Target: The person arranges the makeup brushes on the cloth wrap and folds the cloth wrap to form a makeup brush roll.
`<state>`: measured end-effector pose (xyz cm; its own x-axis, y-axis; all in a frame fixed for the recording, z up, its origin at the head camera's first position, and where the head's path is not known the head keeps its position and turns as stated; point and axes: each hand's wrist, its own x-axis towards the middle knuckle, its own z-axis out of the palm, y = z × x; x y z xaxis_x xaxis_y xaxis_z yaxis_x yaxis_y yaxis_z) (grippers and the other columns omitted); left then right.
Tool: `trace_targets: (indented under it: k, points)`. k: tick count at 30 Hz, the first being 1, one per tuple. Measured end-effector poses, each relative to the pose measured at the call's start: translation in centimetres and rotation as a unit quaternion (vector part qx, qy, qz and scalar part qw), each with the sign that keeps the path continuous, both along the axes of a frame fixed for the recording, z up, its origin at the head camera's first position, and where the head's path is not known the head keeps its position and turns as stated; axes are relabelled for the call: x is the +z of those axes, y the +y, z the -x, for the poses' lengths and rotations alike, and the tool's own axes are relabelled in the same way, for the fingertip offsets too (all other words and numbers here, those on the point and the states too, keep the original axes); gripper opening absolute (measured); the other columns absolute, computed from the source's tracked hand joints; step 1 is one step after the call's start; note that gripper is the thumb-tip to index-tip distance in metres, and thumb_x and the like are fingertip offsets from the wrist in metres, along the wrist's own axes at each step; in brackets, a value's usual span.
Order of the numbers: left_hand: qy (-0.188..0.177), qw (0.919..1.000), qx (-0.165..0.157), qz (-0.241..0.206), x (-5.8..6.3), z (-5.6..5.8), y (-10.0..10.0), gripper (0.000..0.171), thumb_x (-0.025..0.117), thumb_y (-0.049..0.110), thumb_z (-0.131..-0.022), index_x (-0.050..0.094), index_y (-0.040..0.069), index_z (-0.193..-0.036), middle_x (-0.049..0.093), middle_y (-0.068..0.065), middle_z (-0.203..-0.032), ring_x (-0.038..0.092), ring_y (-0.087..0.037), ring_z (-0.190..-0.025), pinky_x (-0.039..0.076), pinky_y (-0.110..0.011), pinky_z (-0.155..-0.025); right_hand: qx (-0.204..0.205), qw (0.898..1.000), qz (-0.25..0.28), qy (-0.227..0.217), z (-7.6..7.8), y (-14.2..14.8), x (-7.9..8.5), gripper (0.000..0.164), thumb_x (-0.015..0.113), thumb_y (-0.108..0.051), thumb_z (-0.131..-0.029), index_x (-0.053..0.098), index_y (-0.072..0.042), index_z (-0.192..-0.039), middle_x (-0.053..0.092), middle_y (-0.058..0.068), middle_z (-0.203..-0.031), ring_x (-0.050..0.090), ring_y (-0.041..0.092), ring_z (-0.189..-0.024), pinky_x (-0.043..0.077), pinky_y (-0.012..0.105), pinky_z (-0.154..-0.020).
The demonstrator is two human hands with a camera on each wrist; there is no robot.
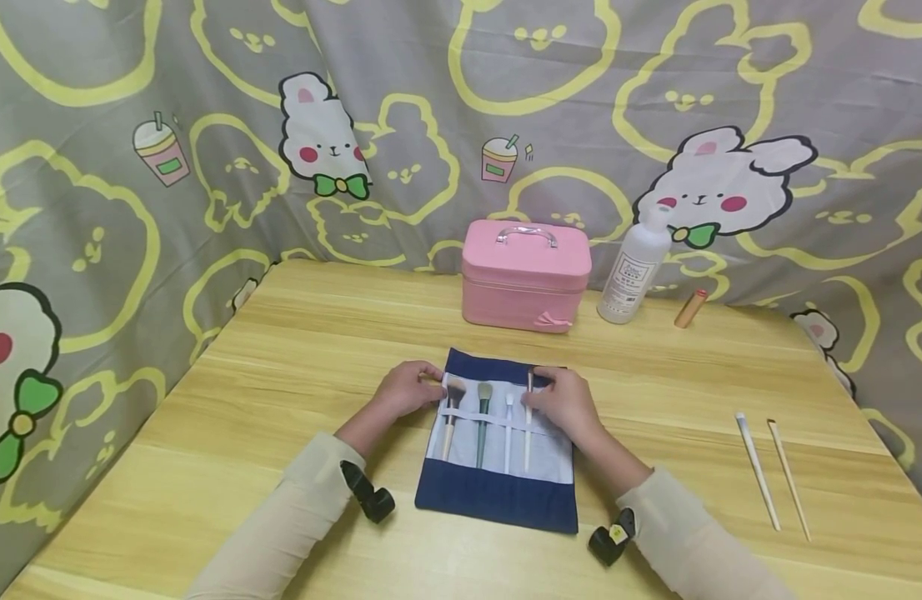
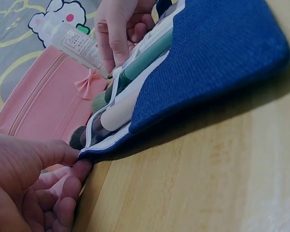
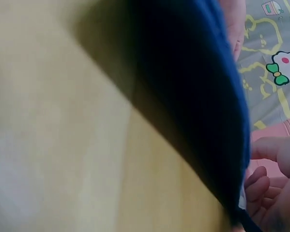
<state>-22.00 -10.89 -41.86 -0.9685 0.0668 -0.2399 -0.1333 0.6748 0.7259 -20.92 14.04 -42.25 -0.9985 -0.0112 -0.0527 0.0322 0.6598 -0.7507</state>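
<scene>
A navy brush roll (image 1: 498, 500) with a pale lining lies unrolled on the table, several makeup brushes slotted under its strap. My left hand (image 1: 408, 388) pinches the roll's left edge between thumb and forefinger, beside the dark-bristled brush (image 1: 455, 400). At the roll's right side, my right hand (image 1: 569, 404) pinches the upper part of a pale-handled brush (image 1: 528, 442). Between them sit a green brush (image 1: 482, 425) and a white one (image 1: 508, 433). In the right wrist view, the roll's dark underside (image 3: 193, 96) covers much of my right hand's (image 3: 280, 179) work.
Two slim brushes, a white one (image 1: 759, 475) and a pale one (image 1: 791, 483), lie at the right. Behind the roll stand a pink case (image 1: 524, 292) with a metal handle and a white bottle (image 1: 633, 271). A small orange tube (image 1: 690, 308) is near the patterned curtain (image 1: 408, 100).
</scene>
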Motion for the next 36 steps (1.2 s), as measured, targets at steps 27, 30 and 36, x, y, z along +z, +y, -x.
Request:
trace_targets:
  k: [27, 30, 36]
  points:
    - [0.001, 1.0, -0.005, 0.002, 0.1, 0.1, 0.1, 0.028, 0.07, 0.022, -0.079, 0.065, 0.011, -0.104, 0.061, -0.001, -0.067, 0.056, -0.015, -0.06, 0.041, -0.026, -0.053, 0.059, 0.991, -0.116, 0.013, -2.3, -0.9, 1.3, 0.039, 0.073, -0.014, -0.074, 0.066, 0.001, -0.11, 0.055, 0.002, -0.061, 0.047, 0.014, -0.051, 0.033, 0.026, -0.044]
    - [0.001, 1.0, -0.005, 0.002, 0.2, 0.1, 0.1, 0.027, 0.07, 0.022, -0.079, 0.065, 0.011, -0.104, 0.061, -0.001, -0.067, 0.055, -0.015, -0.059, 0.04, -0.026, -0.053, 0.061, 0.992, -0.111, 0.019, -2.1, -0.9, 1.2, 0.039, 0.072, -0.015, -0.076, 0.065, 0.001, -0.111, 0.064, 0.008, -0.075, 0.047, 0.015, -0.052, 0.034, 0.027, -0.045]
    - [-0.004, 1.0, 0.0, 0.001, 0.1, 0.0, 0.1, 0.027, 0.07, 0.022, -0.079, 0.065, 0.011, -0.104, 0.061, -0.001, -0.067, 0.054, -0.014, -0.059, 0.04, -0.025, -0.052, 0.068, 0.991, -0.113, 0.019, -1.6, -0.9, 0.8, 0.036, 0.069, -0.015, -0.078, 0.065, 0.0, -0.111, 0.067, 0.012, -0.097, 0.048, 0.016, -0.056, 0.035, 0.028, -0.048]
